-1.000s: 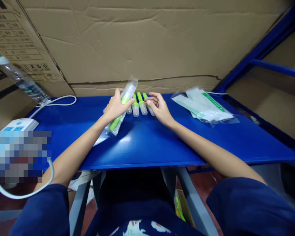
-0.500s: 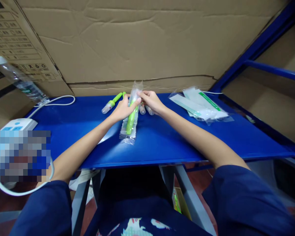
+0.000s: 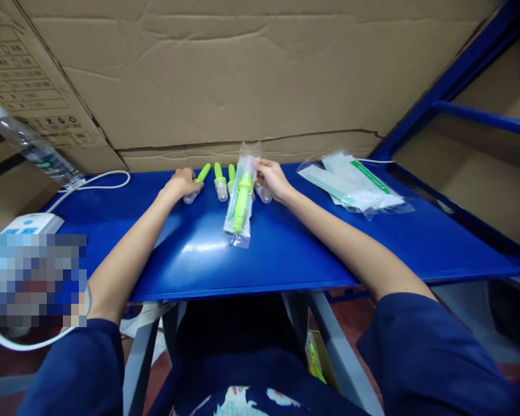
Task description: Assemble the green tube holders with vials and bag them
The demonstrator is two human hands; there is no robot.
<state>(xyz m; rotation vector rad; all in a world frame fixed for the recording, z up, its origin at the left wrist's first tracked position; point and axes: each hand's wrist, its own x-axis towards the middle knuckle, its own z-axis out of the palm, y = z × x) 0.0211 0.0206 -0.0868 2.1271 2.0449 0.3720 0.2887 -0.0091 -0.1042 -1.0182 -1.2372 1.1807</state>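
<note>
My right hand pinches the upper right edge of a clear plastic bag. Inside it are a lime-green stick-shaped tool with a clear cap and a pale slip. My left hand has its fingers closed around another green tool with a clear cap, at the left end of a row on the table. Between the hands lie more such tools, one green capped tool standing apart and others partly hidden behind the bag. A clear cap shows under my right hand.
Flat clear bags with white and green cards lie on the right of the blue table. At left are a water bottle, a white cable and a power strip. A cardboard wall closes off the back.
My left hand has let go of the bagged tool and moved left onto the leftmost green tool. The bag, still in my right hand, has shifted slightly right.
</note>
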